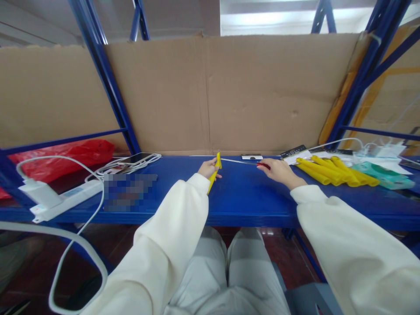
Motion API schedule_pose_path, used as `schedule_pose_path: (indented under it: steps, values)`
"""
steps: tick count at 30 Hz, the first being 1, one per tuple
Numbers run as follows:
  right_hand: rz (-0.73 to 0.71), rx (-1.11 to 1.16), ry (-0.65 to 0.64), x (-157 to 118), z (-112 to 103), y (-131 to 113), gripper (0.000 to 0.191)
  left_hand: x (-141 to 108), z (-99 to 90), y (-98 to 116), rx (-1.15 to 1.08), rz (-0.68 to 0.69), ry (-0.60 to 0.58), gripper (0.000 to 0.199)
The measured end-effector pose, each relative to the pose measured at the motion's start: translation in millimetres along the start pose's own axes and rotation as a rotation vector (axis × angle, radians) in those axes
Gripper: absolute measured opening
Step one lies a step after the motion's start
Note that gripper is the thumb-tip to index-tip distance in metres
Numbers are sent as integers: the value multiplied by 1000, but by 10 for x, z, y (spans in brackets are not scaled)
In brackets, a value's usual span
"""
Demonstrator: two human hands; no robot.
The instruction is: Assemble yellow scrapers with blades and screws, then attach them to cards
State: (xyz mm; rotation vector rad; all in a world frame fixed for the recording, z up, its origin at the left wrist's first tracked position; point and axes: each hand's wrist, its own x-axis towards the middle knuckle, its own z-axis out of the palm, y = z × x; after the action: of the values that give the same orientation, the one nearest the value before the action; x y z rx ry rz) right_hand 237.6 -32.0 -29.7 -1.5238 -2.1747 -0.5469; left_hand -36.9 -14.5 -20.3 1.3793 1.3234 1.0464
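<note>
A narrow yellow piece [212, 180] is gripped upright and slightly tilted in my left hand [208, 168], over the blue table. My right hand [277, 170] is closed around the red handle [264, 166] of a thin metal tool. The tool's long shaft [239, 162] points left, and its far end lies close to the yellow piece; whether they touch is not clear. Several yellow rolled pieces [334, 170] lie to the right of my right hand.
A white power strip [67, 199] with cables, a phone [137, 158] and a red bag [65, 159] are at the left. A green packet [382, 175] and black-and-white cards [295, 154] lie at the right. Cardboard [229, 96] stands behind the blue table [249, 199].
</note>
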Motion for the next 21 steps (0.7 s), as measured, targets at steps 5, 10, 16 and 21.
schedule_pose_path:
  steps: [5, 10, 16, 21]
  values:
    - [32, 2, -11, 8, -3, 0, 23, -7, 3, 11, 12, -12, 2, 70]
    - [-5, -3, -2, -2, -24, 2, 25, -26, 1, 21, 14, -15, 1, 71]
    - [5, 45, -98, -11, -1, -8, 28, -33, 12, 23, 1, -7, 1, 71]
    - [52, 13, -74, 2, 17, -18, 21, -31, 12, 21, 5, -5, 1, 70]
